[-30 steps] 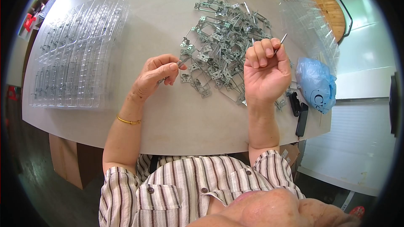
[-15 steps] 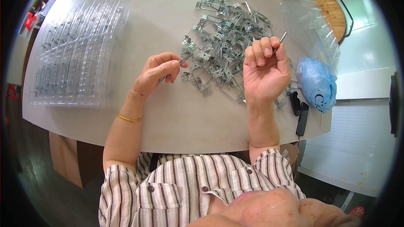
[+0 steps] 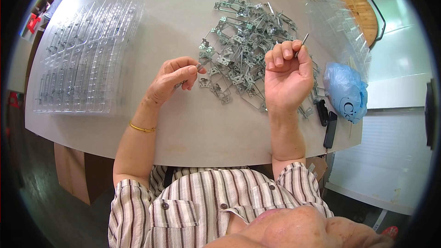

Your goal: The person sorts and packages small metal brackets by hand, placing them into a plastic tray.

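Note:
My left hand (image 3: 173, 77) is closed on a small metal bracket (image 3: 199, 67), held at the left side of a heap of metal brackets (image 3: 248, 48). Most of that bracket is hidden by the fingers. Raised to the right of the heap, my right hand (image 3: 289, 76) has its palm turned up and its fingers curled. Between thumb and forefinger it pinches a thin metal rod (image 3: 305, 39), whose tip points up and to the right. The rod's lower part is hidden in the hand.
Clear plastic trays (image 3: 85, 55) holding metal parts are stacked on the left of the white table (image 3: 206, 138). To the right are a blue plastic bag (image 3: 345, 93), a black-handled object (image 3: 330, 131), more clear plastic trays (image 3: 337, 23) and a round wooden board (image 3: 360, 14).
My right hand has shifted slightly left and down, with the rod still pinched in it. My left hand has hardly moved.

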Demonstrator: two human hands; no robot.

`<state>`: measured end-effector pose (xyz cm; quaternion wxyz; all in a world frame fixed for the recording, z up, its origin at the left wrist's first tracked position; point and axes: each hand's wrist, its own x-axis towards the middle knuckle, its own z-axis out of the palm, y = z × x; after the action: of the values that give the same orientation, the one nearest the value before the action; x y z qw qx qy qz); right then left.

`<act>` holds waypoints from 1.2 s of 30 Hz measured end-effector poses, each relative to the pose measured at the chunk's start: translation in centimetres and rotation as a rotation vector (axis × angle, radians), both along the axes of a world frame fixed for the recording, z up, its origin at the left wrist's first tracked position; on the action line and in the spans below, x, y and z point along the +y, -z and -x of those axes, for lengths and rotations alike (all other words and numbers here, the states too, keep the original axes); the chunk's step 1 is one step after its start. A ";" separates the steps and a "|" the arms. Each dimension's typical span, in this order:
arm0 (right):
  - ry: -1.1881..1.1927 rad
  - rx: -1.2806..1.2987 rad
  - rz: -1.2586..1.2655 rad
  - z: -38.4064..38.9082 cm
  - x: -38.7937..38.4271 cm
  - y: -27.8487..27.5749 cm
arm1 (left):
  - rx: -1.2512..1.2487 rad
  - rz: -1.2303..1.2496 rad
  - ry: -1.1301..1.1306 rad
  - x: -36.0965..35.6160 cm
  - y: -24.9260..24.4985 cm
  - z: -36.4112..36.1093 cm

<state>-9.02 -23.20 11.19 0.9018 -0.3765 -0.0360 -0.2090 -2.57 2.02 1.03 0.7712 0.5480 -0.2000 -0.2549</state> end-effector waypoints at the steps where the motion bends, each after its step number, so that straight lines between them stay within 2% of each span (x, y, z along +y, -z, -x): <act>1: 0.001 0.000 0.000 0.0 0.0 0.0 | 0.001 -0.003 -0.001 0.0 0.0 0.0; 11: -0.072 -0.037 0.022 0.0 0.1 0.3 | 0.012 -0.019 0.003 0.0 -0.5 0.2; 14: -0.065 0.010 0.114 -0.2 0.6 0.1 | 0.012 -0.016 0.021 0.0 -0.6 0.3; 20: -0.169 0.209 0.438 -0.8 2.1 0.8 | 0.030 0.029 0.097 0.0 -0.6 0.4; 24: -0.195 0.175 0.814 -0.7 3.2 2.0 | 0.116 0.076 0.142 0.1 -0.6 0.6; 28: -0.333 0.049 1.032 -0.7 3.5 3.2 | 0.132 0.111 0.164 0.0 -0.9 0.7; 29: -0.385 0.115 0.946 -0.5 3.8 3.1 | 0.134 0.110 0.162 0.0 -0.9 0.7; 32: -0.335 0.057 0.967 -0.5 4.0 3.1 | 0.145 0.079 0.161 0.0 -1.1 0.7; 35: -0.270 -0.044 1.192 -0.5 3.7 2.5 | 0.138 0.047 0.181 0.2 -0.8 0.4; 36: -0.264 -0.051 1.188 -0.5 3.8 2.6 | 0.132 0.039 0.195 0.2 -0.5 0.3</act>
<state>-8.48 -19.42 8.63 0.5546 -0.8026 -0.2143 -0.0484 -2.88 2.20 1.56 0.7647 0.4930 -0.2059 -0.3603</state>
